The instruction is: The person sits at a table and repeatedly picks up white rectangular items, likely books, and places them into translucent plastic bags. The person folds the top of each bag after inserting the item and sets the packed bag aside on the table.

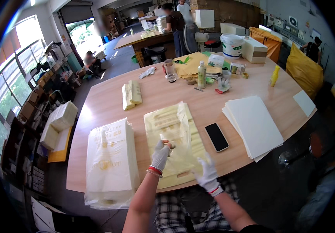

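Wooden worktable (109, 97), left hand (161, 153) pinching clear plastic bag (183, 132) over yellow paper bags (167, 124), right hand (207, 173) gripping its lower edge, wrapped bundle (111, 163) beside, white bucket (231, 45) contents unseen.

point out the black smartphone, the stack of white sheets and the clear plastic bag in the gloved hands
black smartphone (216, 136), head view, middle of its dark screen
stack of white sheets (254, 125), head view, centre of the top sheet
clear plastic bag (183, 149), head view, crumpled film between the hands
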